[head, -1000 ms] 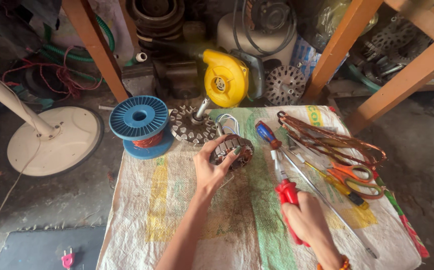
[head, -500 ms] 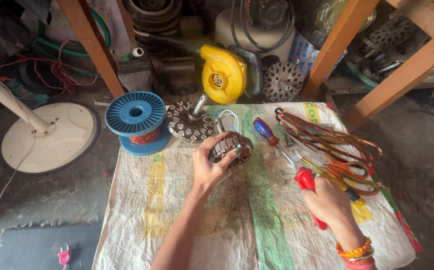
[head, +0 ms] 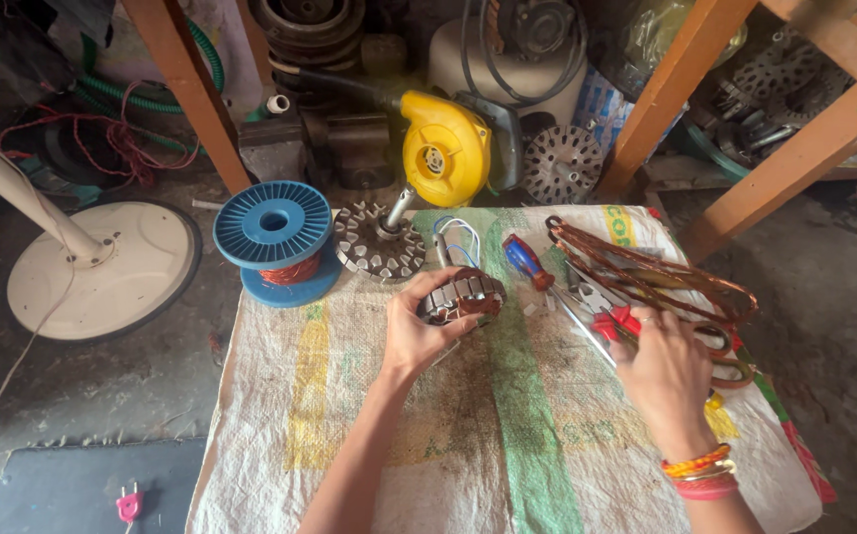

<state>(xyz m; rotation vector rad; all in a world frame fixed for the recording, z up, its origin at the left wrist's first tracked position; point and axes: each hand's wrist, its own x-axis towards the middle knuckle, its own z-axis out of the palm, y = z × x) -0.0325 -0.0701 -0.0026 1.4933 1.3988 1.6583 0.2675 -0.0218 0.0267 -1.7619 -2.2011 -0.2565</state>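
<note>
Bare forearms; orange-red bangles [head: 700,473]

Soft, even daylight falls on the woven sack [head: 369,396], which is the brightest area; shadows under the left hand [head: 419,331] and right hand [head: 661,371] are faint and short. The clutter at the top sits in dim shade. The yellow blower [head: 443,148] shows mild glare. Focus is sharp centrally, with wide-angle bending at the edges

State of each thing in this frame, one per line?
Left hand: gripping the stator, held above the sack mat.
Right hand: on the red-handled pliers.
Blue wire spool: upright, partly wound.
Screwdriver: lying flat.
Copper coils: loose on the mat.
</note>
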